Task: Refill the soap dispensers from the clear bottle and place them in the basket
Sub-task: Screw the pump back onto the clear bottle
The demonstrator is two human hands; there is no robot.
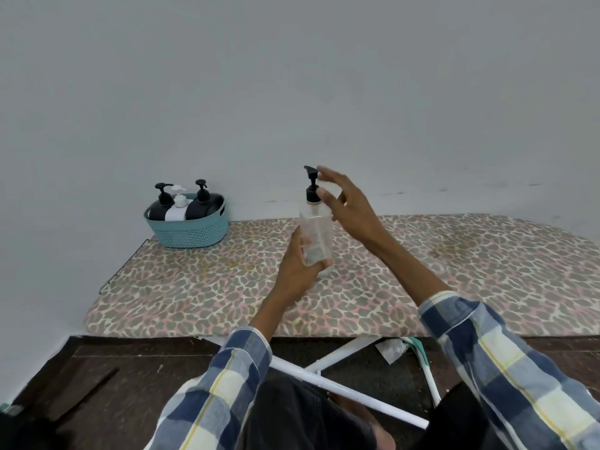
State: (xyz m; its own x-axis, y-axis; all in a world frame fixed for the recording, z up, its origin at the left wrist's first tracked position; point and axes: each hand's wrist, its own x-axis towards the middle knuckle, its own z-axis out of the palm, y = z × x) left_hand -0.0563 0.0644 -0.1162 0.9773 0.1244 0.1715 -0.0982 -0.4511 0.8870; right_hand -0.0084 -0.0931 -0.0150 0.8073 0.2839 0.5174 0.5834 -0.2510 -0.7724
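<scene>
A clear bottle (317, 233) with a black pump top (312, 185) stands upright on the leopard-print board (454, 271). My left hand (297, 271) grips its lower body from the left. My right hand (347, 206) hovers just right of the pump with fingers spread and relaxed, fingertips near the pump head and collar. At the board's back left corner sits a teal basket (191, 233) holding two black dispensers (161, 206) (206, 203) and a white dispenser (178, 207) between them.
A plain grey wall rises right behind the board. White metal legs (341, 389) of the board cross below its front edge over a dark floor. A scrap of clear plastic (391, 349) lies under the board.
</scene>
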